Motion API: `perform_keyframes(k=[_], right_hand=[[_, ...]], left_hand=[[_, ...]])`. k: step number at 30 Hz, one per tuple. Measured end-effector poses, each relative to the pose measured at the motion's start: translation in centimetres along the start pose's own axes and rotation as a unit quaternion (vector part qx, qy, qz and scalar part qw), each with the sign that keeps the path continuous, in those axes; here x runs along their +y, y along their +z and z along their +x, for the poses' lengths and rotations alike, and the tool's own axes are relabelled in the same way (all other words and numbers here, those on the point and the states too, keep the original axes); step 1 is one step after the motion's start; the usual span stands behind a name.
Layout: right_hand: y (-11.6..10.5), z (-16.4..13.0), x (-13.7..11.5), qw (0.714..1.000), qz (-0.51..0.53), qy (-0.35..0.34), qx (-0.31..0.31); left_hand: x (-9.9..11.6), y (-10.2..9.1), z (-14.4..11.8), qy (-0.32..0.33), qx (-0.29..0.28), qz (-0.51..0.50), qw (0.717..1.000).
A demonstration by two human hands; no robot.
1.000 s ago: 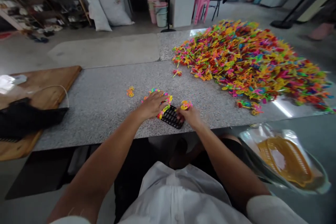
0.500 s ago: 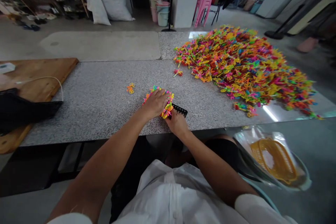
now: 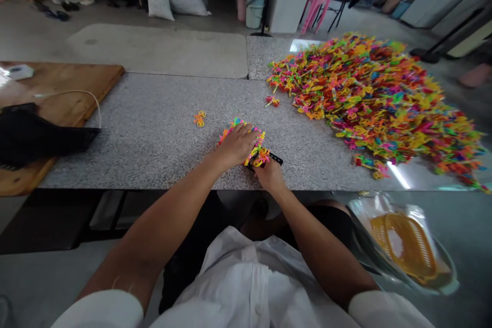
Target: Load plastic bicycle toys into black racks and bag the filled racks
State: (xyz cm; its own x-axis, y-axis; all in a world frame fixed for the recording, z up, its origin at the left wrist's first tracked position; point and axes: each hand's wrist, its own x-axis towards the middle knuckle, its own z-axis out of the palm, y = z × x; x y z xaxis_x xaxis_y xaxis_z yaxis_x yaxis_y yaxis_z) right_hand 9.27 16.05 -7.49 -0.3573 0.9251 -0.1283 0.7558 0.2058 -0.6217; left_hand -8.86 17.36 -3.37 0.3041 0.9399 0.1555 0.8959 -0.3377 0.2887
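1. The left hand (image 3: pixel 237 144) lies palm-down over a small cluster of bright plastic pieces (image 3: pixel 257 147) on the granite table (image 3: pixel 154 128).
2. The right hand (image 3: pixel 269 174), fingers curled, grips the near end of a black grid tray (image 3: pixel 275 158) under that cluster.
3. A big heap of coloured pieces (image 3: pixel 376 92) lies well apart, to the right.

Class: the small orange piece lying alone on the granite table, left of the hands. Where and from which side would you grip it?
Probably from above, pinching the orange piece across its outer edges. It lies flat on the table with bare stone all round, so no side grip is available.
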Motion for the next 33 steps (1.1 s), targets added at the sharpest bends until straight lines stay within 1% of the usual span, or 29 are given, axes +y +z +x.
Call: perform_keyframes(k=[5, 10, 14, 16, 17, 19, 20, 21, 22, 23, 25, 26, 29, 31, 33], right_hand=[[0.8, -0.4, -0.3, 0.996, -0.084, 0.002, 0.024], [1.5, -0.7, -1.3, 0.991, -0.132, 0.004, -0.007], [1.3, -0.7, -2.4, 0.991, -0.135, 0.021, -0.011], [0.5, -0.6, -2.5, 0.993, -0.118, 0.005, -0.018], [-0.2, -0.4, -2.3, 0.994, -0.100, -0.016, -0.037], [-2.3, 0.6, -1.3, 0.991, -0.041, -0.060, -0.109], [-3.6, 1.3, -0.6, 0.987, -0.007, -0.066, -0.148], [-5.0, 2.2, 0.3, 0.983, 0.022, -0.056, -0.175], [-6.4, 3.3, 1.4, 0.982, 0.041, -0.025, -0.182], [-7.7, 4.5, 2.5, 0.988, 0.038, 0.020, -0.146], [-9.7, 7.1, 4.8, 0.995, -0.011, 0.094, -0.037], [-10.3, 8.4, 5.8, 0.993, -0.046, 0.112, -0.014], [-10.9, 11.8, 8.0, 0.985, -0.126, 0.113, 0.030], [-10.7, 13.5, 8.5, 0.981, -0.145, 0.115, 0.064], [-10.6, 15.1, 8.5, 0.976, -0.148, 0.122, 0.106]], left_hand=[[0.2, -0.1, -0.1, -0.002, 0.001, 0.005, 1.000], [0.0, 0.1, 0.0, -0.005, 0.007, 0.002, 1.000], [-0.4, 0.4, -0.1, -0.008, 0.019, 0.005, 1.000], [-0.6, 0.3, -0.3, -0.005, 0.031, 0.006, 0.999], [-0.7, 0.3, -0.3, -0.004, 0.039, 0.007, 0.999], [-1.1, 0.2, -0.4, -0.001, 0.048, 0.009, 0.999], [-1.3, 0.2, -0.5, 0.003, 0.048, 0.009, 0.999], [-1.4, 0.1, -0.6, 0.005, 0.046, 0.008, 0.999], [-1.5, 0.1, -0.6, 0.005, 0.043, 0.006, 0.999], [-1.6, 0.0, -0.7, 0.002, 0.039, 0.003, 0.999], [-1.7, -0.3, -0.9, -0.012, 0.029, -0.006, 0.999], [-1.8, -0.4, -1.0, -0.018, 0.023, -0.013, 0.999], [-2.0, -0.9, -1.3, -0.021, 0.010, -0.034, 0.999], [-2.0, -1.3, -1.7, -0.019, 0.020, -0.035, 0.999], [-1.6, -1.7, -2.2, -0.014, 0.039, -0.017, 0.999]])
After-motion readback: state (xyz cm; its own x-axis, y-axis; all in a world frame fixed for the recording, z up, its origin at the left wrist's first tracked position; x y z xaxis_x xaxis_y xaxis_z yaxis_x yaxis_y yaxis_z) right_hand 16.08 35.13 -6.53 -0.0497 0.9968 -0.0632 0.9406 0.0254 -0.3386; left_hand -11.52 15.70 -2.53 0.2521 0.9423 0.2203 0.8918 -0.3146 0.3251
